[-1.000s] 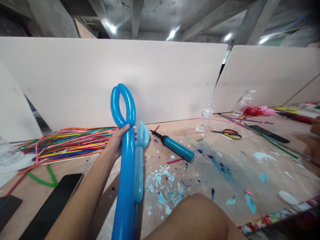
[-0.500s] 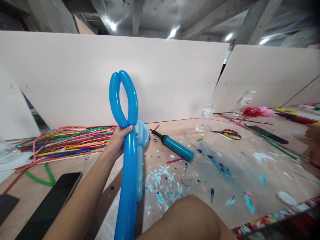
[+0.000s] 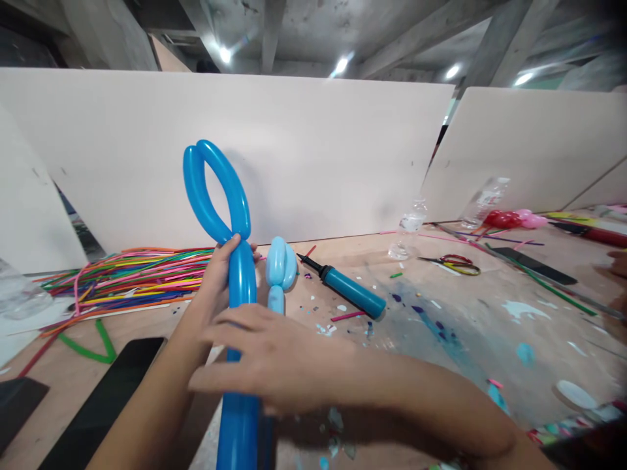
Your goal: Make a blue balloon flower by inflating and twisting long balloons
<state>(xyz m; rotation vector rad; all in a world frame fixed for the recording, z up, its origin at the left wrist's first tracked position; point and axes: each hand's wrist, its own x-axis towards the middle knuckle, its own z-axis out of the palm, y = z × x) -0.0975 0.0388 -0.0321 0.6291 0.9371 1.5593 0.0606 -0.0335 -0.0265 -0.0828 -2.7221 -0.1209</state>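
Balloon (image 3: 238,287) (blue) within both fingers (image 3: 220,258).

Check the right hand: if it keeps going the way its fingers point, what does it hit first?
The right hand points toward the left of the picture, fingers spread over the dark blue balloon. It would likely meet that balloon's stem first, then the left forearm just beyond. Depth is unclear; it may already touch the balloon.

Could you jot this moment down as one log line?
left hand grips blue balloon below loop | right hand across balloon | pump on floor
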